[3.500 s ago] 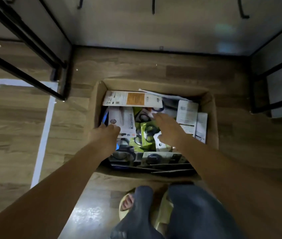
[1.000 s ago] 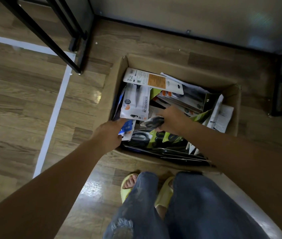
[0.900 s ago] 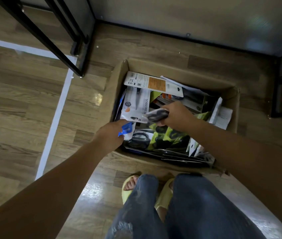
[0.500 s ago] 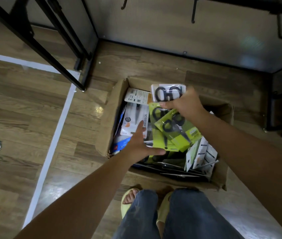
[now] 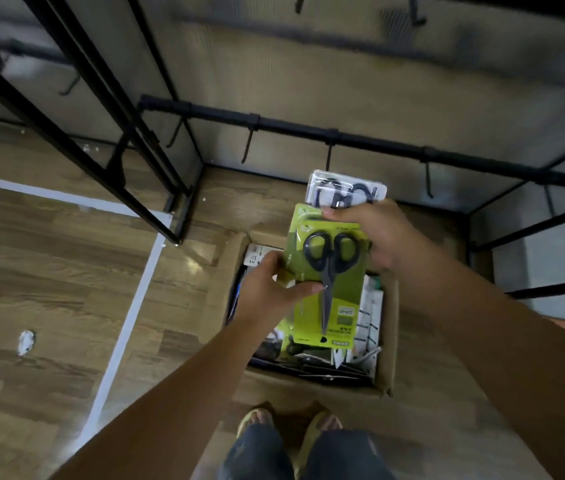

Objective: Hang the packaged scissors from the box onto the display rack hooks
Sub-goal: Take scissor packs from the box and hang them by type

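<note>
A green scissors pack [image 5: 329,275] with black-handled scissors is held up above the cardboard box [image 5: 386,344]. My left hand [image 5: 274,289] pinches its left edge, thumb across the front. My right hand [image 5: 374,233] grips the top of the same pack together with a white scissors pack [image 5: 345,190] behind it. More packaged scissors lie in the box below. The black rack bar [image 5: 360,138] with several empty hooks [image 5: 328,155] runs across just beyond the packs.
A slanted black rack frame [image 5: 101,109] stands at the left, with another frame [image 5: 533,230] at the right. White floor tape [image 5: 128,306] crosses the wooden floor, and a crumpled scrap [image 5: 26,341] lies at the left. My feet in yellow sandals [image 5: 288,420] stand against the box.
Both hands have lifted the scissors packs out of the box and up toward the rack bar. The left hand has taken hold of the green pack's edge. The view has tilted upward.
</note>
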Demonstrator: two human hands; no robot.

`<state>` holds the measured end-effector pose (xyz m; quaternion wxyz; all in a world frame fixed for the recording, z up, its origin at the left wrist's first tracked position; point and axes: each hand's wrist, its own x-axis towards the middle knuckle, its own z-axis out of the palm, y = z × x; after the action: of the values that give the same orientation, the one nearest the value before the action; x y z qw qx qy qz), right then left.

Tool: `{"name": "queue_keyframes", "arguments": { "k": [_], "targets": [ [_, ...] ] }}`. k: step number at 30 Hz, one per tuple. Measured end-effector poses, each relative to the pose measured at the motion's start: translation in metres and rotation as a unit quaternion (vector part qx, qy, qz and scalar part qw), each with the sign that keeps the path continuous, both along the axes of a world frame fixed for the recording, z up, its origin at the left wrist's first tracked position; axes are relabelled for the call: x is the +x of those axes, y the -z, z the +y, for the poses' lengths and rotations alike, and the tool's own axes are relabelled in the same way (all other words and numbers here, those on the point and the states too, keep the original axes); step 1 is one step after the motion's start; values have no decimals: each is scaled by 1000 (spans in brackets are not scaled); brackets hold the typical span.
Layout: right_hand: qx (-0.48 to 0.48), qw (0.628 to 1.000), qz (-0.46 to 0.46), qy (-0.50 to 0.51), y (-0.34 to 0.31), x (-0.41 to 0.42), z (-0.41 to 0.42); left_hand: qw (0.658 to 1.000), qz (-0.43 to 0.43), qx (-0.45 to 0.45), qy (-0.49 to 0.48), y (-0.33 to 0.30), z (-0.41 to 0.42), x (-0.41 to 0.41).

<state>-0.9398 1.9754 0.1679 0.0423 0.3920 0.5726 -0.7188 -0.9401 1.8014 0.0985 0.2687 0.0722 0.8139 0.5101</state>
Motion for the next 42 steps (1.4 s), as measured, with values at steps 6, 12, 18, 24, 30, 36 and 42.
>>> {"name": "queue_keyframes", "arguments": {
  "k": [6, 12, 18, 24, 30, 36, 42],
  "targets": [
    [-21, 997, 62, -46, -180, 8, 11, 993, -42, 95, 64, -180, 7, -19],
    [-19, 986, 152, -67, -327, 30, 15, 982, -22, 156, 108, -326, 15, -7],
    [30, 967, 254, -18, -411, 51, 19, 970, 50, 184, 152, -414, 14, -5],
    [293, 888, 353, -12, -462, 62, 34, 960, 131, 150, 197, -461, 8, -30],
    [453, 824, 333, -73, -507, 59, 27, 928, 238, 109, 263, -514, -1, -66],
    [571, 741, 309, -171, -530, 43, -3, 831, 446, -110, 313, -567, -18, -107],
    [608, 725, 279, -164, -520, 32, -20, 788, 493, -198, 311, -604, -24, -136]
  ]
}}
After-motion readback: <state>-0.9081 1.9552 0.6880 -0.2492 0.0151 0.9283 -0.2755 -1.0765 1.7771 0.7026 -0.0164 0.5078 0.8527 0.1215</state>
